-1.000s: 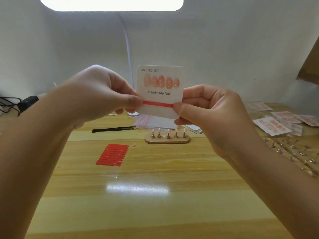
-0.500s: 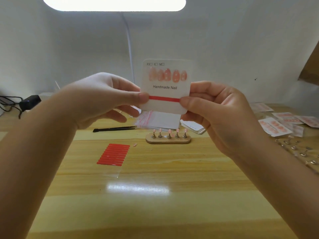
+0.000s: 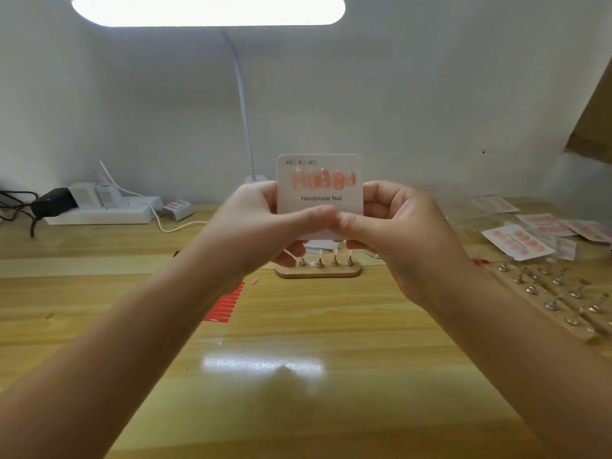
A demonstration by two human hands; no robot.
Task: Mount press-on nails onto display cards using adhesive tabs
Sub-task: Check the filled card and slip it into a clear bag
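Above the middle of the wooden bench (image 3: 298, 326), both hands hold a white display card (image 3: 319, 193) upright, printed "Handmade Nail", with a row of pink press-on nails (image 3: 323, 178) across its upper part. The left hand (image 3: 261, 223) and the right hand (image 3: 394, 223) each pinch the card's lower half, thumbs meeting at its front and the other fingers curled behind. Just below the card, toward the bench's far edge, a wooden nail stand (image 3: 318, 271) carries small pegs with pink nails on top. A sheet of red adhesive tabs (image 3: 225, 303) lies left of centre, partly hidden by the left forearm. Finished cards (image 3: 516, 241) and loose metal pegs (image 3: 559, 293) lie along the right edge; a power strip (image 3: 99, 212) sits at the far left.
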